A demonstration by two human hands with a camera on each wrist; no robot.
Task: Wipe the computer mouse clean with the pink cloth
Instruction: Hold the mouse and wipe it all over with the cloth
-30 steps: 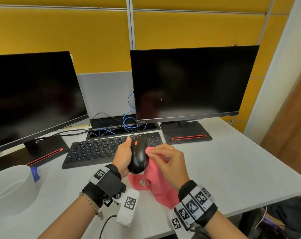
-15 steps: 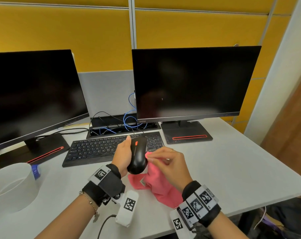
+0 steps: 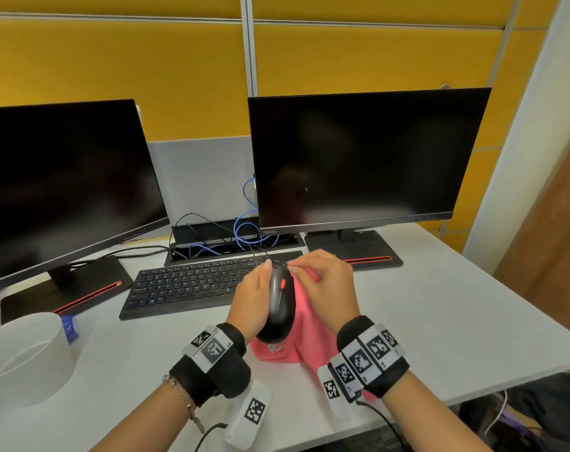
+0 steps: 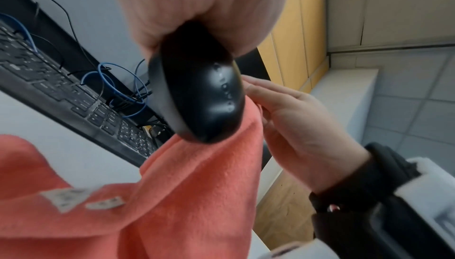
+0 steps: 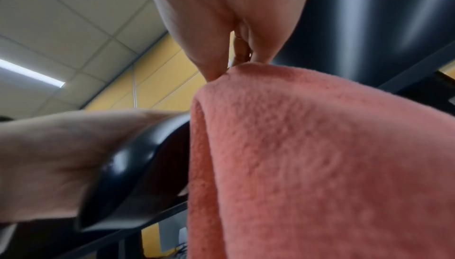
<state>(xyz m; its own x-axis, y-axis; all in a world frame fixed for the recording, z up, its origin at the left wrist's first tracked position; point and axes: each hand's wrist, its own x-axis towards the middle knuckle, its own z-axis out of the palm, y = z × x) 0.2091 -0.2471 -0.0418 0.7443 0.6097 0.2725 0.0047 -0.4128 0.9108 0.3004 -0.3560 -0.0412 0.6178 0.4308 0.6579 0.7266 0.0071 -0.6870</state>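
My left hand (image 3: 255, 296) grips a black computer mouse (image 3: 279, 306) with a red scroll wheel, lifted off the desk and tipped on its side. In the left wrist view the mouse (image 4: 199, 95) fills the centre, its rear end pointing at the camera. My right hand (image 3: 326, 285) pinches the top of the pink cloth (image 3: 304, 334) and holds it against the mouse's right flank. The cloth (image 4: 172, 195) hangs down to the desk. In the right wrist view the cloth (image 5: 320, 156) drapes from my fingertips (image 5: 214, 72) beside the mouse (image 5: 138, 167).
A black keyboard (image 3: 195, 285) lies just behind my hands. Two dark monitors (image 3: 365, 158) (image 3: 58, 187) stand at the back, with blue and black cables (image 3: 244, 230) between them. A white tape roll (image 3: 22, 357) sits at the left. The desk edge (image 3: 472, 389) runs close on the right.
My right hand has slid the cloth up along the mouse's right side toward its front end. The left hand keeps hold of the mouse, now tilted more.
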